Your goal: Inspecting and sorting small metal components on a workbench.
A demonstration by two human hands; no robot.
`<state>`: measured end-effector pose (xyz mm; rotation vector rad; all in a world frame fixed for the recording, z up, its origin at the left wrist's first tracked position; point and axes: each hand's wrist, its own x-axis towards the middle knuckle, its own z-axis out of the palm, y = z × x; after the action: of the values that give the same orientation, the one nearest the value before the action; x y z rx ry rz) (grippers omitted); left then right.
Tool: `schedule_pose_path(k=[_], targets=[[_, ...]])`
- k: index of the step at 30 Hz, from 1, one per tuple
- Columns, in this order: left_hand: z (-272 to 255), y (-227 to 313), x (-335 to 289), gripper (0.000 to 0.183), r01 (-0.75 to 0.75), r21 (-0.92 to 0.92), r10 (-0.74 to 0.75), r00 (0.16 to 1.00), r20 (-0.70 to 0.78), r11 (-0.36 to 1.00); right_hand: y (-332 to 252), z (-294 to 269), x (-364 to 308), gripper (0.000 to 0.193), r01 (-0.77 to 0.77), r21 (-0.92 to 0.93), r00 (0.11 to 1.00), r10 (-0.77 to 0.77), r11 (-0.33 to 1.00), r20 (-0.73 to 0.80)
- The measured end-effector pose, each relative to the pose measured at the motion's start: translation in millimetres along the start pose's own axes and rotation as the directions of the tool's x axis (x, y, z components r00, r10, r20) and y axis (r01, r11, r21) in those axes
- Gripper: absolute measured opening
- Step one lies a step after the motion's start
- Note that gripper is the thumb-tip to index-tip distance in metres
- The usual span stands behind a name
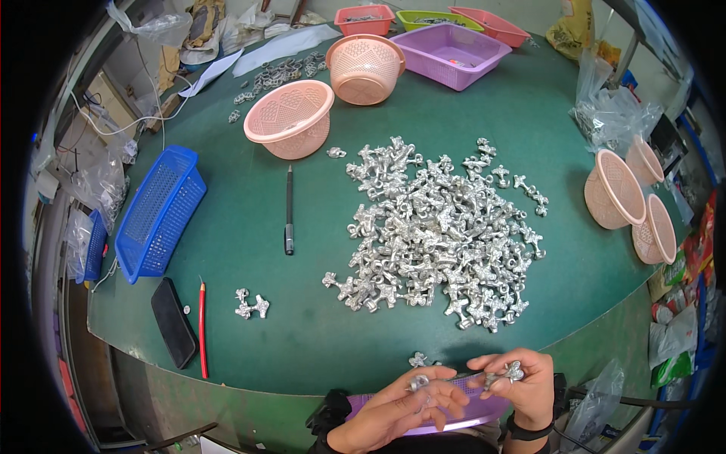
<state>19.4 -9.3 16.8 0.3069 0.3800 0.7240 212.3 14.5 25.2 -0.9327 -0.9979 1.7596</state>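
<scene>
My left hand (387, 415) is palm up at the table's near edge, fingers curled around a small silver metal casting (417, 383). Between the thumb and fingers of my right hand (535, 384), another knobbly silver casting (514, 371) is pinched. Below both hands sits a purple basket (484, 418), largely covered by them. One loose casting (418, 359) lies on the table just beyond my left hand. Farther off, a big heap of the same silver castings (446, 234) spreads over the middle of the table. A few more castings (246, 306) rest in a small group at the left.
Left on the green table (302, 333) are a black phone (174, 321), red pencil (203, 329), black pen (289, 212) and blue basket (159, 216). Pink baskets (291, 121) and a purple tray (454, 57) stand at the back; several small pink baskets (614, 189) line the right edge.
</scene>
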Motion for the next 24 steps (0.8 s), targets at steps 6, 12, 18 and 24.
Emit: schedule_pose_path(k=[6, 12, 18, 24], targets=[[18, 10, 0, 0.046, -0.102, 0.093, 0.112, 0.989, -0.1, 0.99, 3, -2, 3, 0.033, 0.002, -0.076, 0.987, -0.014, 0.997, -0.163], [12, 8, 4, 0.048, -0.097, -0.245, 0.068, 0.99, -0.123, 0.965, -12, 6, 3, 0.035, -0.216, 0.304, 0.973, 0.23, 0.928, -0.008], [30, 5, 8, 0.042, -0.225, -0.224, 0.173, 0.957, -0.231, 0.948, -15, 12, 5, 0.04, -0.084, 0.156, 0.982, 0.055, 0.984, 0.181], [31, 4, 8, 0.053, -0.2, -0.179, 0.168, 0.969, -0.179, 0.963, 1, 23, 18, 0.041, -0.055, -0.118, 0.97, 0.081, 0.991, 0.231]])
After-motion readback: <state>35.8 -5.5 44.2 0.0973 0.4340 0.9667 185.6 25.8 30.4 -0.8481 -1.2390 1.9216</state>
